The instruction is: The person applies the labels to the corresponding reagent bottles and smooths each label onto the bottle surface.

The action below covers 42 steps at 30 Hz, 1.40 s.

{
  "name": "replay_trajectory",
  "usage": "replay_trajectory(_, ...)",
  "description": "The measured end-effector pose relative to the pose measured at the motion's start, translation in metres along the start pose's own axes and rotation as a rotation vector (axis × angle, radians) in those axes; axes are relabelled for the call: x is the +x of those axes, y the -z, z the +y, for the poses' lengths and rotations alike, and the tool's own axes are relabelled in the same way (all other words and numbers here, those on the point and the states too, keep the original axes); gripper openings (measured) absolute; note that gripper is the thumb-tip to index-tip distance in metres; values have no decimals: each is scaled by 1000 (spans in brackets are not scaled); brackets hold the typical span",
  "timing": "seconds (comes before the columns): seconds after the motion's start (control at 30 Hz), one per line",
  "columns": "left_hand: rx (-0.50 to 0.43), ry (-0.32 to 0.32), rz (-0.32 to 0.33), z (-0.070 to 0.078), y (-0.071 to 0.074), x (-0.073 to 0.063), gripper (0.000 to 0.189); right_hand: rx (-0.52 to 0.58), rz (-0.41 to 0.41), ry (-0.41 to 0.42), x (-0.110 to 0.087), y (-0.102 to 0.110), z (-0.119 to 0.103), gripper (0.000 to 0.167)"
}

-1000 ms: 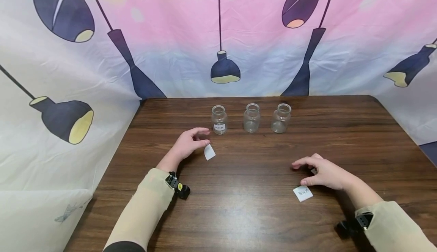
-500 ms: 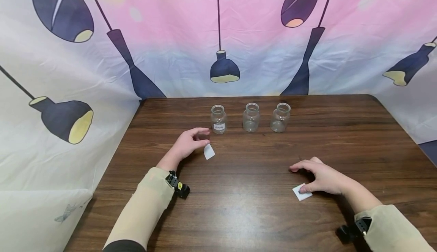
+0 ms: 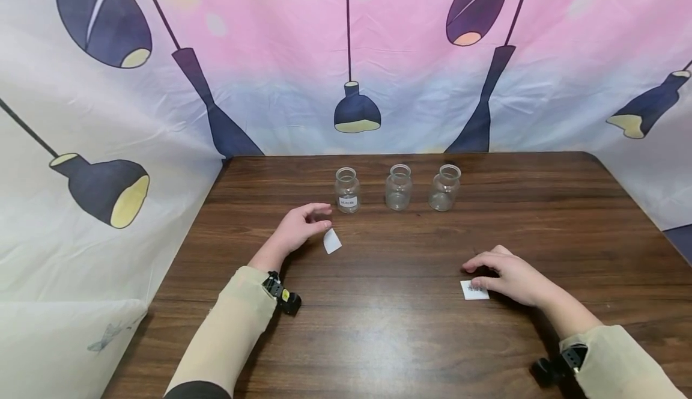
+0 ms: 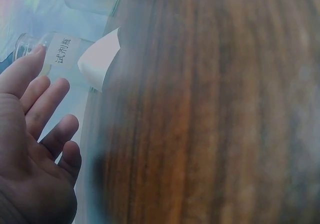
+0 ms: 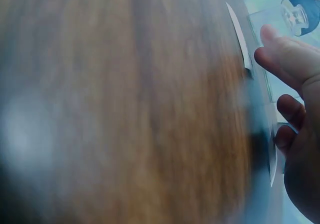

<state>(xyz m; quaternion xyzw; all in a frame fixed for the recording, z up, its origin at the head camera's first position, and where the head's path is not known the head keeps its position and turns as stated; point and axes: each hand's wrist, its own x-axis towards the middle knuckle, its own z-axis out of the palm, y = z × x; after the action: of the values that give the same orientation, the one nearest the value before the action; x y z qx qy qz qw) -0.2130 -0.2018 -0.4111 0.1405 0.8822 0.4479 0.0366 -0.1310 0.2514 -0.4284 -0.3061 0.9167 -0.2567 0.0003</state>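
My left hand (image 3: 296, 228) hovers at the left with loosely bent fingers, beside a glass jar (image 3: 347, 191) bearing a white printed label (image 4: 61, 51). Below its thumb a small white paper piece (image 3: 332, 241) lies on the table, one edge curled up in the left wrist view. On the right, my right hand (image 3: 508, 276) arches low over the table with its thumb at a square paper label (image 3: 471, 291) with dark print. Whether the thumb presses on it cannot be told. A second thin white paper edge (image 5: 273, 156) shows under the lower fingers in the right wrist view.
Two unlabelled glass jars, a middle one (image 3: 398, 188) and a right one (image 3: 445, 188), stand upright in a row with the labelled jar near the back of the wooden table (image 3: 378, 327). A printed cloth (image 3: 292, 38) hangs behind the table's back edge.
The printed label under my right thumb has turned and shifted slightly away from me and to the left. My right thumb moved down onto it, then back up. The left hand stays put.
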Motion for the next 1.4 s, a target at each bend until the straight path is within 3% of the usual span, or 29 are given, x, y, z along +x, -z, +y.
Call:
replay_trajectory(0.3, -4, 0, -3, 0, 0, 1, 45, -13, -72, 16, -2, 5, -1, 45)
replay_trajectory(0.5, -12, 3, -7, 6, 0, 3, 45, -69, -13, 96, 3, 4, -5, 37)
replay_trajectory(0.87, -9, 23, -4, 5, -1, 2, 44, -54, 10, 182, 7, -2, -7, 30)
replay_trajectory(1.07, -2, 23, -7, 6, -3, 1, 44, -48, -11, 181, 8, -4, -10, 22)
replay_trajectory(1.4, -10, -6, -15, 8, -7, 1, 42, -51, 76, 192, 12, -7, -8, 22)
